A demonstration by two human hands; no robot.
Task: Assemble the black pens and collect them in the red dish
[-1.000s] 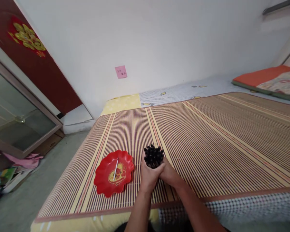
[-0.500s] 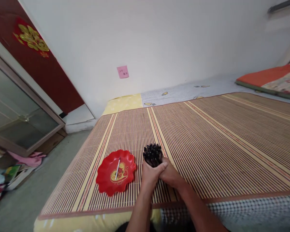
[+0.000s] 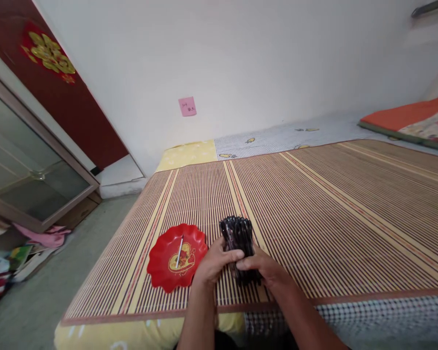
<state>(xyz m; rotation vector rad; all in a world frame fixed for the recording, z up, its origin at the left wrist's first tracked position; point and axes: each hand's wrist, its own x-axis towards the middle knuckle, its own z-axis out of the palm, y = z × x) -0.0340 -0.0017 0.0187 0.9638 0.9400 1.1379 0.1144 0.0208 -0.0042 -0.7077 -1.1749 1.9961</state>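
A thick bundle of black pens [image 3: 238,239] stands nearly upright on the striped bamboo mat [image 3: 314,204]. My left hand [image 3: 212,263] grips it from the left, fingers wrapped round its middle. From the right, my right hand [image 3: 263,269] closes on the bundle's lower part, hiding it. To the left lies a red scalloped plate [image 3: 160,272] with one slim white pen [image 3: 179,251] in it.
The mat covers a bed that ends at a yellow sheet edge [image 3: 138,330] just below my wrists. A glass-doored cabinet [image 3: 29,180] and a floor pile of clothes and books [image 3: 18,253] stand at the left. An orange cushion [image 3: 409,116] lies at the far right.
The bundle has tipped more upright and my hands have slid apart on it, the left now higher on its side, the right lower. The view has drifted slightly left.
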